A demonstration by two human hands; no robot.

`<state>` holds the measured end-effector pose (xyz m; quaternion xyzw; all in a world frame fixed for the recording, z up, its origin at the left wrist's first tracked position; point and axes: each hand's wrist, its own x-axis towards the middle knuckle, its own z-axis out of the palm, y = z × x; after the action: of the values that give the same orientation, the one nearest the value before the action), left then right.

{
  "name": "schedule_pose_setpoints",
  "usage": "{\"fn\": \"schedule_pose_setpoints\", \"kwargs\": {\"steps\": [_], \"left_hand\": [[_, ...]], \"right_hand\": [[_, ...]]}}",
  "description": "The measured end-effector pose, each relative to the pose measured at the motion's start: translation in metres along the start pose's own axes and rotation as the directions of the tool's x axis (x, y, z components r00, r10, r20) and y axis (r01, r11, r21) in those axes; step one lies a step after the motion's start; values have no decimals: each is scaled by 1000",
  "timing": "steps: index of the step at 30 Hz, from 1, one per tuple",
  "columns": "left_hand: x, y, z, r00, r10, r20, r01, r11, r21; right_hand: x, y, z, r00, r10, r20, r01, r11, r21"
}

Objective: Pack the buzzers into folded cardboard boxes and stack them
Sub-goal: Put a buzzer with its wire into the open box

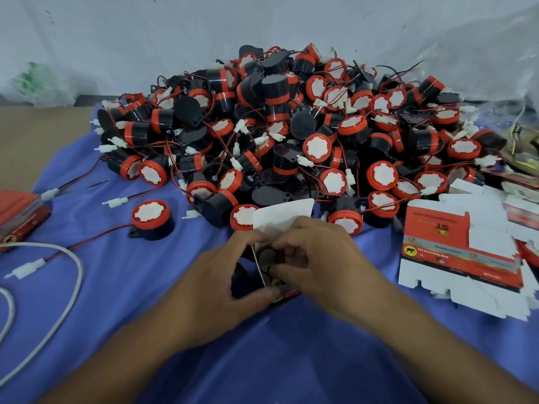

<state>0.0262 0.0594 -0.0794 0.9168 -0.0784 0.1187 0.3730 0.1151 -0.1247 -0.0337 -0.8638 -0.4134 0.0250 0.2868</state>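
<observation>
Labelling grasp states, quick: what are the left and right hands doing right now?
left hand: grips the box, flap open.
right hand: fingers curled on the buzzer in the box mouth.

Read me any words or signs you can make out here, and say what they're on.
"ST": upside down on the flat box.
"12v reversing horn": same flat box, beside its elephant sign; faint.
Its other print, the red box at left, the half-packed box: too blurred to read.
</observation>
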Motion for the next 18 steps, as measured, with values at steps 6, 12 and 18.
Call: {"fn": "schedule_pose_setpoints", "kwargs": {"steps": [6,12,18], "left_hand": [[-2,1,0,1000,-24,-9,25,1000,15],[-4,-1,2,998,-45,-45,43,998,-50],[1,-1,4,994,106,-8,-105,994,37]], "right_hand": [[-1,1,-2,991,-101,90,105,994,-37],[-8,2,-6,969,-137,206,160,982,-97],[-17,8,-15,961,-212,175,229,970,-81]]}}
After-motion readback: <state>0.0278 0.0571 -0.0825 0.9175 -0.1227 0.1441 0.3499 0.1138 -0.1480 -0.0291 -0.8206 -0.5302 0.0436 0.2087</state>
